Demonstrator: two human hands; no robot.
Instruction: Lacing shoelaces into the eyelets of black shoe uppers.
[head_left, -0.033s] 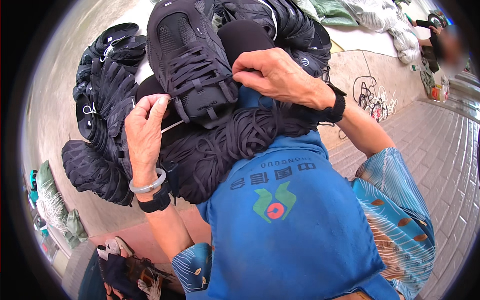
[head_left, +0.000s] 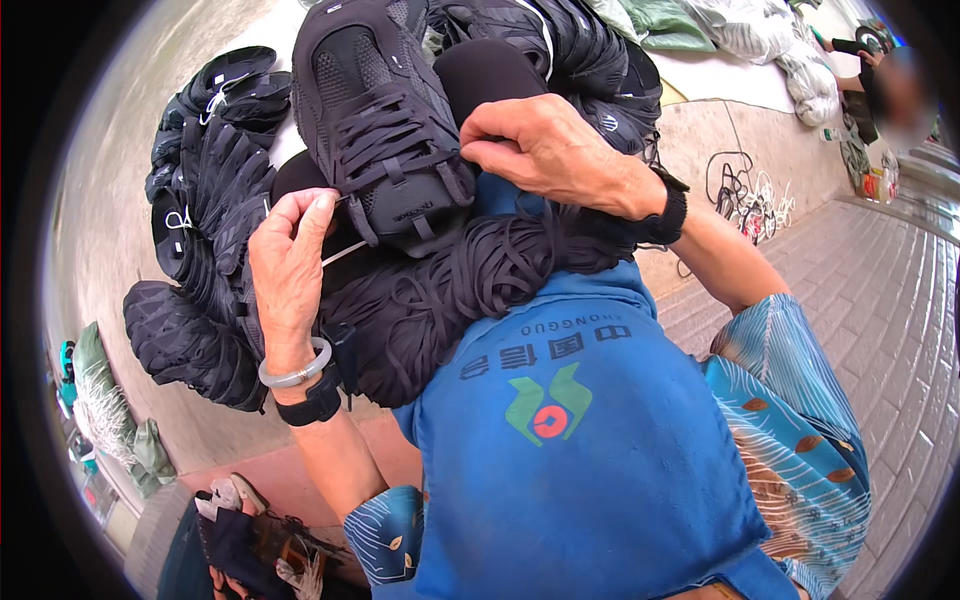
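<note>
A black lace-up shoe (head_left: pixel 400 150) rests across my lap, its toe away from me and its tongue toward me. On the shoe's left edge, the thumb and forefinger of my left hand (head_left: pixel 285 245) pinch a thin dark strand of shoelace. My right hand (head_left: pixel 550 155) is closed at the opposite edge, its fingertips pinched where the black shoelace (head_left: pixel 395 140) comes out. A thin white rod (head_left: pixel 343 254) pokes out beside my left palm; what it is cannot be told. A thick bundle of black laces (head_left: pixel 480 265) lies over my lap, just below the shoe's tongue.
Rows of black shoes (head_left: pixel 215 170) are stacked at the left, with more black shoes (head_left: pixel 600 70) at the far right. Loose black and white cords (head_left: pixel 755 205) lie on the floor. A blurred person (head_left: pixel 900 95) is at the upper right. My blue apron (head_left: pixel 590 490) covers my front.
My right hand has shifted very slightly left, close against the shoe. My left hand and the shoe look nearly the same.
</note>
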